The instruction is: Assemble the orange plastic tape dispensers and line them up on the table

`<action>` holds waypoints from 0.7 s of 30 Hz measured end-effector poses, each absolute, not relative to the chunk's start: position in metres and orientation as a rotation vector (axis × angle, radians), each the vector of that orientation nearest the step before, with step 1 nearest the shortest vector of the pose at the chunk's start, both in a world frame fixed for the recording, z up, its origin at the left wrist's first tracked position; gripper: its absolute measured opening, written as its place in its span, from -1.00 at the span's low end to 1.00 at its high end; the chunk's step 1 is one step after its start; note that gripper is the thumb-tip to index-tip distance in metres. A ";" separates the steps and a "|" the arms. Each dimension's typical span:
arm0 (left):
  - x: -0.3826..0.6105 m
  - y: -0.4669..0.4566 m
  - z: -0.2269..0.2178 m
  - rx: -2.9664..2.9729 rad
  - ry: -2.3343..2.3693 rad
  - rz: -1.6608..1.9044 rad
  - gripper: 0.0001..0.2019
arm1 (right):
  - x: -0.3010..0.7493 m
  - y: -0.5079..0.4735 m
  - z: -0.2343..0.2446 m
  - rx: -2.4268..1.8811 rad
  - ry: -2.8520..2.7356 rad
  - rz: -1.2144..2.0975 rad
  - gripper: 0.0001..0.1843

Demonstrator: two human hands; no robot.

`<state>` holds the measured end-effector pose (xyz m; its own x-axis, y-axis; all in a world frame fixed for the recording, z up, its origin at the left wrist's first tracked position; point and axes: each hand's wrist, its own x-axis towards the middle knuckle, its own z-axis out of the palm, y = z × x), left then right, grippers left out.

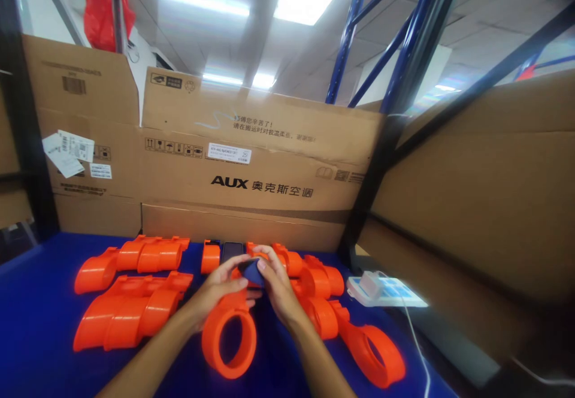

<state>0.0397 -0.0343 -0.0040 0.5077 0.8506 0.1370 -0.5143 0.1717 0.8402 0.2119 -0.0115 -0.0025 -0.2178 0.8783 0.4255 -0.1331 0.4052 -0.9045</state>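
Both hands meet at the middle of the blue counter [36, 326]. The left hand [215, 289] and right hand [276, 287] pinch a small dark blue piece [252, 271] between their fingertips, just above an orange ring [229, 341] that lies on the counter. More orange parts [130, 311] lie on both sides. A dark phone [231, 249] lies just behind the hands. The cardboard box [260, 164] behind reads "AUX 奥克斯空调"; its white labels are too small to read. A white charger [371, 283] lies to the right.
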 end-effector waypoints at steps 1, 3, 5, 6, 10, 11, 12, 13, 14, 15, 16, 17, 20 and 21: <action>0.039 -0.033 -0.004 0.998 0.388 1.015 -0.41 | 0.210 -0.012 -0.003 -0.702 -1.481 1.058 -0.63; 0.038 -0.029 -0.005 1.023 0.359 1.035 -0.46 | 0.206 -0.013 -0.004 -0.708 -1.469 0.999 -0.68; 0.037 -0.025 -0.008 1.049 0.365 1.056 -0.52 | 0.203 -0.013 -0.005 -0.695 -1.490 0.968 -0.71; 0.037 -0.022 -0.009 1.065 0.386 1.072 -0.54 | 0.201 -0.013 -0.005 -0.687 -1.509 0.964 -0.71; 0.037 -0.012 -0.017 1.173 0.526 1.216 -0.62 | 0.197 -0.016 -0.006 -0.690 -1.536 0.981 -0.71; 0.037 -0.010 -0.019 1.202 0.549 1.240 -0.63 | 0.196 -0.017 -0.005 -0.693 -1.534 0.996 -0.71; 0.037 -0.009 -0.020 1.224 0.561 1.245 -0.63 | 0.195 -0.018 -0.005 -0.692 -1.532 1.011 -0.70; 0.037 -0.008 -0.021 1.239 0.563 1.238 -0.63 | 0.194 -0.019 -0.004 -0.691 -1.532 1.024 -0.70; 0.037 -0.008 -0.022 1.249 0.560 1.227 -0.62 | 0.194 -0.019 -0.003 -0.691 -1.533 1.033 -0.69; 0.037 -0.008 -0.022 1.254 0.556 1.221 -0.62 | 0.194 -0.020 -0.003 -0.693 -1.533 1.038 -0.69; 0.037 -0.009 -0.022 1.254 0.554 1.217 -0.61 | 0.194 -0.021 -0.002 -0.699 -1.533 1.038 -0.68; 0.037 -0.010 -0.022 1.249 0.553 1.211 -0.60 | 0.194 -0.022 -0.001 -0.707 -1.533 1.033 -0.67; 0.036 -0.015 -0.019 1.197 0.553 1.176 -0.55 | 0.198 -0.023 0.001 -0.739 -1.586 0.999 -0.68; 0.036 -0.016 -0.018 1.170 0.544 1.161 -0.53 | 0.200 -0.024 0.003 -0.750 -1.616 0.972 -0.70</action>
